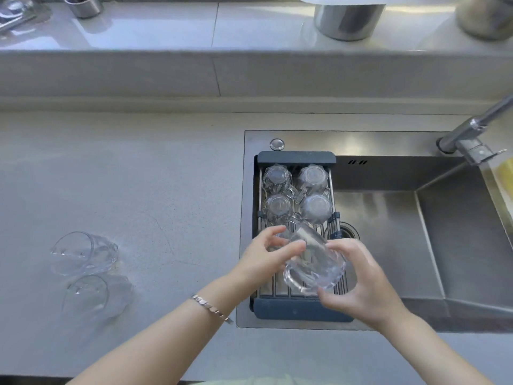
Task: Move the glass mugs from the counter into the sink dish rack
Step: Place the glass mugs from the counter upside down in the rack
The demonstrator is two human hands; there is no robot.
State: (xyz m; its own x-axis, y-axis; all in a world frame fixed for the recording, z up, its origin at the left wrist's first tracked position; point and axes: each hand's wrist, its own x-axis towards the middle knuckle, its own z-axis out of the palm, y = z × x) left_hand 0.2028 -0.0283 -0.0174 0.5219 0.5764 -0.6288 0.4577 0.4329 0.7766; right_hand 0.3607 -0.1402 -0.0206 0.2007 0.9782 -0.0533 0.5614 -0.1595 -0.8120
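A clear glass mug hangs tilted over the near half of the dish rack, its handle pointing toward me. Both hands grip it: my left hand on its left side, my right hand under and around its right side. Several glass mugs stand upside down in the far half of the rack, which spans the left end of the sink. Two more glass mugs lie on their sides on the counter at the left, one behind the other.
A chrome faucet reaches over the sink from the right. A yellow-tinted bottle stands at the sink's right edge. Steel pots and a steel cup stand on the raised ledge behind the grey counter.
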